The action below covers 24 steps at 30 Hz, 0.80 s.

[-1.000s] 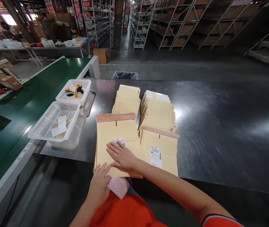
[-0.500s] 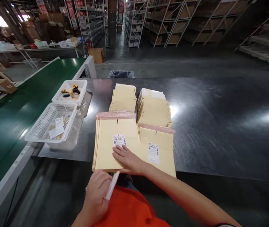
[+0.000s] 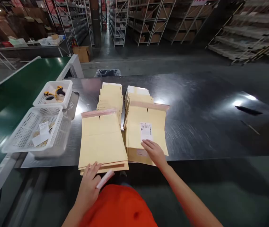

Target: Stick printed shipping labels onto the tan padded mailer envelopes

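Note:
A yellow padded envelope [image 3: 112, 138] with a pink top strip tops the left stack; no label shows on it. My left hand [image 3: 90, 178] grips a thin white paper strip [image 3: 105, 179], its fingertips touching the stack's lower edge. A labelled padded envelope [image 3: 134, 126] lies over the right stack, slightly curled. My right hand [image 3: 155, 153] holds its bottom edge, fingers over the lower end of the white label [image 3: 146, 130]; its thumb is hidden. Under that edge shows another envelope [image 3: 134, 155] with part of a label.
Fanned envelopes [image 3: 110, 94] and a second fanned row [image 3: 137, 92] lie farther back on the dark metal table [image 3: 195, 126]. At left stand a white basket [image 3: 13, 138] with paper scraps and another basket [image 3: 38, 97] with tape. A green conveyor [image 3: 30, 75] runs beyond them.
My right hand has moved a labelled envelope from the left stack onto the right one. My left hand has come up to the left stack's lower edge. The view has shifted right.

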### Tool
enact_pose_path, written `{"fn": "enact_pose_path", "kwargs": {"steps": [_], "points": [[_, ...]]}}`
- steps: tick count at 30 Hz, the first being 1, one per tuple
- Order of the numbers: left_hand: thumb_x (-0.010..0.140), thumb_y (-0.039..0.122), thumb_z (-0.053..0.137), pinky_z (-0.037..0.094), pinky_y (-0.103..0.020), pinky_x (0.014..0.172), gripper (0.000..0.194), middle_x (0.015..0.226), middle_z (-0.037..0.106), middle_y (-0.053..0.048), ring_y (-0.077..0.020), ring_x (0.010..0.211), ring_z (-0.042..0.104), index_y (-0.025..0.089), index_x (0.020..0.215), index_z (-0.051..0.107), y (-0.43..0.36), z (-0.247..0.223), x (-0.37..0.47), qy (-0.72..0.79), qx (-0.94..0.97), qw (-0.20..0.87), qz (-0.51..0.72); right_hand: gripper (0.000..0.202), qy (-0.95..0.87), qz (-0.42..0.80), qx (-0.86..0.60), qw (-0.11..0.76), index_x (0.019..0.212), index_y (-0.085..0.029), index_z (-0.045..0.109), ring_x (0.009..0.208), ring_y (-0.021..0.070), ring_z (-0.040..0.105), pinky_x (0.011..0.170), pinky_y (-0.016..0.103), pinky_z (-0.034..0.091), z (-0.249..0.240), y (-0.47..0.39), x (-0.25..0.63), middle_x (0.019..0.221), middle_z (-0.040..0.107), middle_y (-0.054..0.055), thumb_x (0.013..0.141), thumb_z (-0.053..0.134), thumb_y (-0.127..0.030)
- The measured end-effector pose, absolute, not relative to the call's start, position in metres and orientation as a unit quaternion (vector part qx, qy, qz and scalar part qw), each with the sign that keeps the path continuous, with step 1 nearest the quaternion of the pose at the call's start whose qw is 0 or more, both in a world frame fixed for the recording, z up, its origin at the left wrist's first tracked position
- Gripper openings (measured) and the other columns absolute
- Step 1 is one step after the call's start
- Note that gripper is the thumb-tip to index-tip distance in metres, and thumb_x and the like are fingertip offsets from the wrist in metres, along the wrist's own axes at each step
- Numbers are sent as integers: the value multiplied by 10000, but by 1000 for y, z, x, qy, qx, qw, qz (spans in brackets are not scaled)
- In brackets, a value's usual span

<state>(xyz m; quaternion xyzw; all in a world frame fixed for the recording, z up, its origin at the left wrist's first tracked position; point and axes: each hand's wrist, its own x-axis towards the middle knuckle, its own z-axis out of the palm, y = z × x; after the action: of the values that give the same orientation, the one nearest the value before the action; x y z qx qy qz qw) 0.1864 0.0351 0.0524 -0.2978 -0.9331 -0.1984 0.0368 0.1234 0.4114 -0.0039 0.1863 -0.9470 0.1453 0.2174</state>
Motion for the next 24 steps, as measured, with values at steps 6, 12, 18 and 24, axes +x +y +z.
{"fn": "enact_pose_path", "kwargs": {"steps": [6, 12, 18, 24], "points": [[807, 67, 459, 439, -457, 999, 175, 1186, 628, -130, -244, 1165, 534, 183, 727, 563, 43, 135, 189, -896, -308, 98, -304, 261, -971, 207, 119, 3, 997, -183, 672, 1063, 286, 593, 868, 454, 502, -78, 400, 144, 1133, 637, 158, 845, 532, -342], [922, 229, 396, 513, -303, 759, 309, 921, 684, -78, -194, 907, 620, 205, 711, 621, 51, 223, 182, -865, -242, 98, -429, 610, -763, 591, 262, 1, 1203, -200, 553, 1095, 261, 547, 929, 417, 447, 93, 312, 133, 1178, 586, 134, 810, 484, -661], [829, 369, 477, 515, -349, 765, 388, 1131, 647, -106, -284, 1033, 603, 183, 1142, 611, 6, 233, 158, -968, -23, 114, -223, 208, -653, 717, 208, -128, 780, -184, 663, 676, 137, 599, 632, 248, 473, 138, 236, 150, 720, 651, 28, 838, 609, -377], [784, 576, 510, 534, -280, 619, 707, 914, 719, -52, -217, 750, 683, 229, 1386, 380, 34, 209, 204, -936, 123, 62, -324, 211, -581, 807, 51, -90, 828, -220, 529, 627, 110, 531, 556, 222, 453, 128, 218, 166, 722, 556, -21, 769, 689, -343]]}}
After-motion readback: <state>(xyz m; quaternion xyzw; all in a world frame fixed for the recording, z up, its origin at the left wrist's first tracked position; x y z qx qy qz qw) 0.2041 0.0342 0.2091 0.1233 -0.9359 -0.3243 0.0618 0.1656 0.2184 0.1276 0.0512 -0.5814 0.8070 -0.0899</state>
